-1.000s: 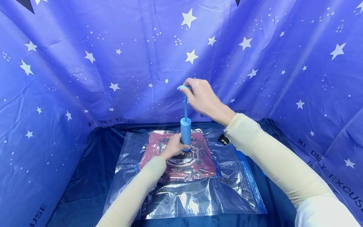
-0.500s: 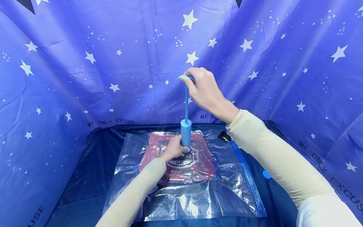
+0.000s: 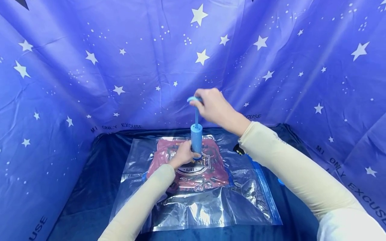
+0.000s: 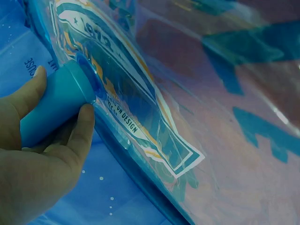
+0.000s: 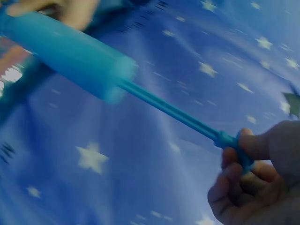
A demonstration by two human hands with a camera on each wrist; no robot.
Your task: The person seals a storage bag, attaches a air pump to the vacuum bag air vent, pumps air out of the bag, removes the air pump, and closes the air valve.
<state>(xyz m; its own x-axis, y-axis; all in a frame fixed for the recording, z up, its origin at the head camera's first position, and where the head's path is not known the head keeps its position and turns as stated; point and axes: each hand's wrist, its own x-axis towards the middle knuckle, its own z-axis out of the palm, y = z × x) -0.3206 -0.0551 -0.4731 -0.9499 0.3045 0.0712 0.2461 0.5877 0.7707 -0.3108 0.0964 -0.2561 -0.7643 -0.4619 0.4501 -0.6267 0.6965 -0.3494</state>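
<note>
A blue hand pump (image 3: 196, 139) stands upright on a clear plastic vacuum storage bag (image 3: 193, 209), its rod partly drawn out of the barrel. Inside the bag lies a folded red printed garment (image 3: 211, 174). My left hand (image 3: 184, 154) grips the lower end of the barrel, close over the bag's valve (image 4: 89, 72). In the left wrist view its thumb and fingers wrap the pump's base. Above, my right hand (image 3: 215, 105) holds the pump's handle (image 5: 234, 145), fingers curled round it, and the rod (image 5: 168, 110) runs from there down into the barrel.
A blue zip strip (image 3: 266, 190) edges the bag on the right. A small black item (image 3: 238, 149) lies near the right forearm, and a round blue cap (image 3: 281, 181) sits beyond the bag. Star-printed purple curtains (image 3: 135, 67) enclose the dark blue cloth surface (image 3: 81, 197).
My right hand first rose with the handle, drawing the rod out, then came down, so less rod shows now. The left hand has stayed at the pump's base.
</note>
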